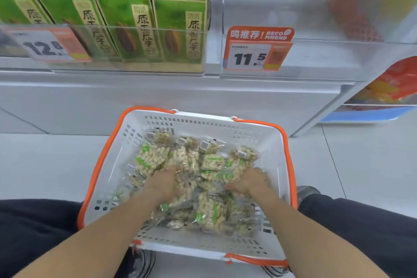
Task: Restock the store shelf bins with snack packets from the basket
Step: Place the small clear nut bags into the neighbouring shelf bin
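Inside white basket [266, 142] on floor: left hand [163, 181] and right hand [252, 180] pressed palm-down on heaped snack packets [209, 210]. Grip state of both: cannot tell. Beyond, far right, clear shelf bin [316, 61] tagged 11.5.

green boxes [126, 22] shelved left | price tags [257, 57] | red bag [392, 83] right

left hand [165, 179] fingertips buried in snack packets [209, 212], price-tag small print blurred

White basket [255, 130] rests on pale floor [45, 165].
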The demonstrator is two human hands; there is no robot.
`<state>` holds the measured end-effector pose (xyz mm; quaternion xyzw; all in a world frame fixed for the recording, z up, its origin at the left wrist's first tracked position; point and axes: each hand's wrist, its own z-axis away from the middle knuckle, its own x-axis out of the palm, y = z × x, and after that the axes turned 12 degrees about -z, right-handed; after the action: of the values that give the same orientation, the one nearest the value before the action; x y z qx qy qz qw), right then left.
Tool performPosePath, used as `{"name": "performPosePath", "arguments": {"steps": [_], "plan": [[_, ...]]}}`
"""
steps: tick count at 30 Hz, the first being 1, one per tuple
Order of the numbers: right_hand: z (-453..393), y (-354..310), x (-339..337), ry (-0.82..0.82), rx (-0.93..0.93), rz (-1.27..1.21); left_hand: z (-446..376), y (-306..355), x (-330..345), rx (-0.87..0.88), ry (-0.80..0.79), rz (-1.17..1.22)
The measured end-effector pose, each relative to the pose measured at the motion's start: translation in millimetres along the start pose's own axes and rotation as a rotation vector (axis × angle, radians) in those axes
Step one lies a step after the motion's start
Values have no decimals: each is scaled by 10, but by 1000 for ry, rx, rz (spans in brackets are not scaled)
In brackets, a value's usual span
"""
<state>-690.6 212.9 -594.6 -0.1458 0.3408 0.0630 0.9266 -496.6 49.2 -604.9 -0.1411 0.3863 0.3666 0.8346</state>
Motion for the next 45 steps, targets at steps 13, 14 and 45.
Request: {"name": "performPosePath", "arguments": {"steps": [13, 14, 45], "plan": [[574, -577, -877, -341, -310, -240, 367, 55, -758, 111, -1, 409], [678, -659, -1062, -355, -359, -267, 428, 47, -969, 125, 27, 468], [1740, -918, -2254, -371, -816, -901, 1490, 248, -2511, 335, 314, 1236]]}}
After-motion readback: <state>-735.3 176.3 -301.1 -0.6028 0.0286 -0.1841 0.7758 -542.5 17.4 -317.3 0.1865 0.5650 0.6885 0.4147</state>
